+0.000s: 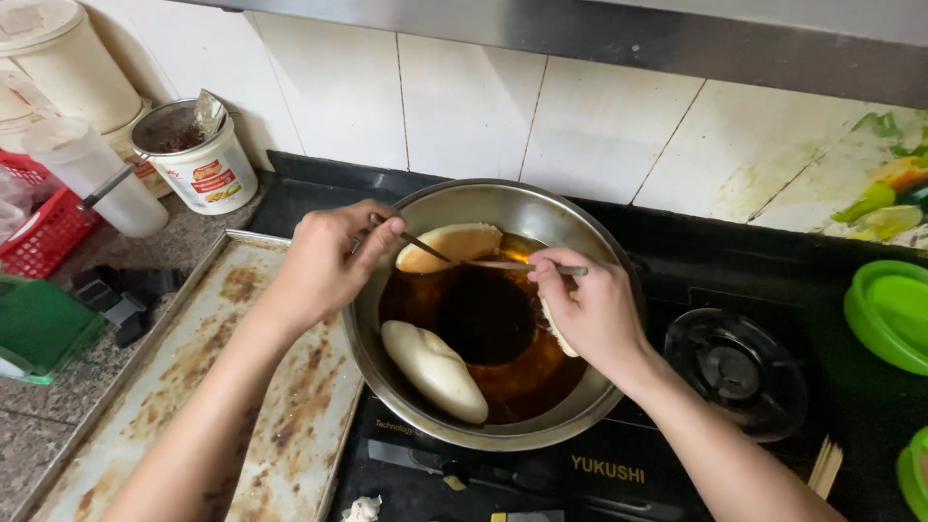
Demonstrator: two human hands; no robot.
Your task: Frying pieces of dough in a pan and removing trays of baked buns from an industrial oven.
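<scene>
While both hands work over the hot oil, the scene reads so:

Pan: a steel pan (387, 338) sits on a black stove (677, 290), dark oil (488, 319) pooled in its middle.

Dough: three pale pieces lie round the oil; one browning at 12 o'clock (454, 245), one still white at 7 o'clock (432, 368), one at 3 o'clock (553, 327), half hidden under the right hand.

Left hand: the left hand (324, 266) hangs over the rim at 10 o'clock, fingers closed on a stick (427, 248) whose tip reaches the browning piece.

Right hand: the right hand (590, 309) sits at 3 o'clock, fingers pinched shut on a second stick (527, 265) lying across towards the same piece.

Doing it well: as I judge it, the sticks should take the piece from both sides, low, and turn it slowly so that no oil splashes; wrists are best kept above the rim.

Risk: the right palm is very near the oil.

Around: a stained tray (242, 387) lies at 9 o'clock on the bench (39, 425); a white tub (203, 159) stands at 11 o'clock.
</scene>
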